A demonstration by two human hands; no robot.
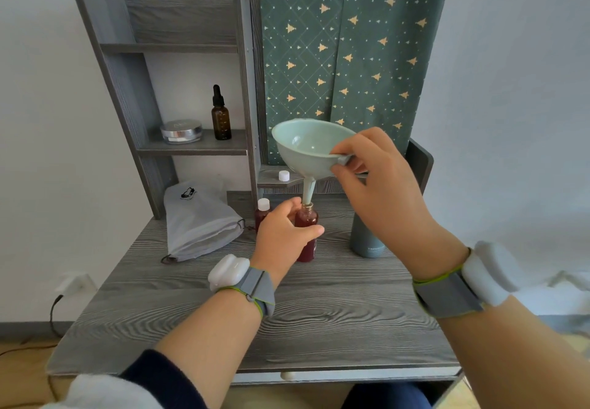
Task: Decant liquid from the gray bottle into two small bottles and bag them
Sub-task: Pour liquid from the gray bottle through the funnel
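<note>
Grey woodgrain worktop [335, 319] with shelf unit [191, 146], white walls [48, 89], green tree-print cloth [351, 57] hanging behind.

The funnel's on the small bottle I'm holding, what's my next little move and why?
Probably lift the funnel clear with the right hand and set it down: the small bottle in the left hand already looks full of red liquid, and a white cap waits on the ledge.

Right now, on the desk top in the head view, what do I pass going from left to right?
Gray cloth bag → capped small bottle → open small bottle, gripped by the left hand, with the funnel spout at its neck → gray bottle.
</note>
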